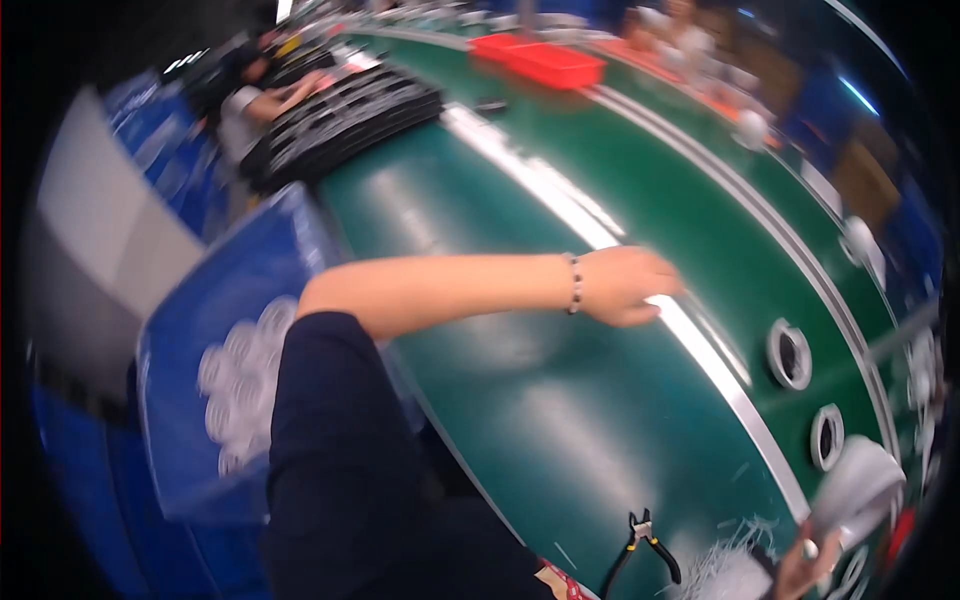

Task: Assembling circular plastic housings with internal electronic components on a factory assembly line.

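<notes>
My left arm reaches across the green work table (560,420) from the left, a beaded bracelet on its wrist. My left hand (622,286) lies palm down on the silver rail (700,345) that runs along the table. Motion blur hides whether anything is under its fingers. At the lower right corner my right hand (797,570) grips a white rounded part (852,490) and holds it above the table edge. Black-handled cutting pliers (645,545) lie on the table near that hand, beside a heap of white shreds (730,570).
Two white rings (789,353) (827,437) sit on the green belt beyond the rail. A blue bin (190,400) with several white rings stands at my left. A stack of black trays (340,120) and red trays (550,62) lie further up. Another person (255,100) works at the far left.
</notes>
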Action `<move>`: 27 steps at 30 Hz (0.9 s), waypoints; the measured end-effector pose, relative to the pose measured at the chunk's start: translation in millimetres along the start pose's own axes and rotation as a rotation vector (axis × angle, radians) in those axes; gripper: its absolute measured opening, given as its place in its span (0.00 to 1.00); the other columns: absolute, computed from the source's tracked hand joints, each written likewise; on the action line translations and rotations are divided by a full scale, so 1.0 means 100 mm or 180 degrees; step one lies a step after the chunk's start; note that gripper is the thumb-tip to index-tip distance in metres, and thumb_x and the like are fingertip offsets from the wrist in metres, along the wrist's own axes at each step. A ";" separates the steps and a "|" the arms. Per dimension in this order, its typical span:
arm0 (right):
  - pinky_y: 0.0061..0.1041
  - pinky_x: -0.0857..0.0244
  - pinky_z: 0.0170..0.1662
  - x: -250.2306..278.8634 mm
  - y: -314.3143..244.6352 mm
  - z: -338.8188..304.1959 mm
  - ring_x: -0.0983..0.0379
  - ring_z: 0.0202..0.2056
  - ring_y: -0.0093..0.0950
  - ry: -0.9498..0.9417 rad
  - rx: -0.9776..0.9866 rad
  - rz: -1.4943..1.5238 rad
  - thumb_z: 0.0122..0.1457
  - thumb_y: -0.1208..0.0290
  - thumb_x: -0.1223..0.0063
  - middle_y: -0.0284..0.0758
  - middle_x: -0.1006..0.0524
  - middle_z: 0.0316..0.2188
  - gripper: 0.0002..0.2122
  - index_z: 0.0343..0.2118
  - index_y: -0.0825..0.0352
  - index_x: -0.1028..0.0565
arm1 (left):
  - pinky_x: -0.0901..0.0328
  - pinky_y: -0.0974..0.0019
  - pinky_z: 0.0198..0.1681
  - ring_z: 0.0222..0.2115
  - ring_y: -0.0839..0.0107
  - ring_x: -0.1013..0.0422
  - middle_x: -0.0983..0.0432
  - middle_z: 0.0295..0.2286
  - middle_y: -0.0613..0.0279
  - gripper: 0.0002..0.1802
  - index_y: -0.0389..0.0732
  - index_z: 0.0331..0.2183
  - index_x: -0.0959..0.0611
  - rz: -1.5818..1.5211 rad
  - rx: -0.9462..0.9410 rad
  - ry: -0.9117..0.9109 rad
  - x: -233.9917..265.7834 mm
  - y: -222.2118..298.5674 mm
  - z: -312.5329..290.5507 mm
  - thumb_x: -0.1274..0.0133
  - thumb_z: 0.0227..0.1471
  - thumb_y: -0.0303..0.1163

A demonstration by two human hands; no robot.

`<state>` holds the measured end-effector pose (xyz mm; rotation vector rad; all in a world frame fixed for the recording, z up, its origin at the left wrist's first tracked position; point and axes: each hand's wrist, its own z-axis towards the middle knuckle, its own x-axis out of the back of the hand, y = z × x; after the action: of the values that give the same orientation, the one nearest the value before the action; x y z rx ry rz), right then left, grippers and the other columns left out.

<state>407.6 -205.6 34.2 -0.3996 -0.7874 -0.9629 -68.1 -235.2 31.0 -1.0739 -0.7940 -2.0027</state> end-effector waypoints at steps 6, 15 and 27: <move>0.33 0.45 0.30 -1.02 -1.85 0.59 0.35 0.25 0.40 -0.1011 0.2183 0.2542 0.33 0.82 0.44 0.40 0.30 0.23 0.16 0.31 0.67 0.31 | 0.36 0.63 0.35 0.32 0.63 0.31 0.28 0.30 0.57 0.20 0.40 0.38 0.27 0.1669 0.0980 0.0142 1.50 0.65 -1.32 0.47 0.36 0.29; 0.45 0.51 0.50 -1.57 -2.32 0.74 0.33 0.34 0.36 -0.1440 0.2838 0.2147 0.32 0.80 0.43 0.36 0.28 0.28 0.19 0.33 0.68 0.32 | 0.35 0.69 0.30 0.24 0.71 0.29 0.24 0.22 0.59 0.16 0.38 0.21 0.19 -0.0325 0.5767 -0.2403 1.75 1.29 -3.81 0.39 0.31 0.41; 0.44 0.58 0.55 -0.64 -1.52 0.53 0.44 0.50 0.43 -0.0966 0.2133 0.1149 0.39 0.77 0.48 0.44 0.37 0.48 0.26 0.46 0.71 0.38 | 0.37 0.61 0.41 0.36 0.55 0.31 0.28 0.33 0.45 0.35 0.33 0.37 0.27 0.0329 0.5935 -0.1948 -0.11 0.99 -5.05 0.42 0.29 0.49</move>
<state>235.6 -216.0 16.3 -0.0900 -1.2091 -0.2661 -197.9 -679.1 -194.8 -0.3956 -2.0926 -0.1565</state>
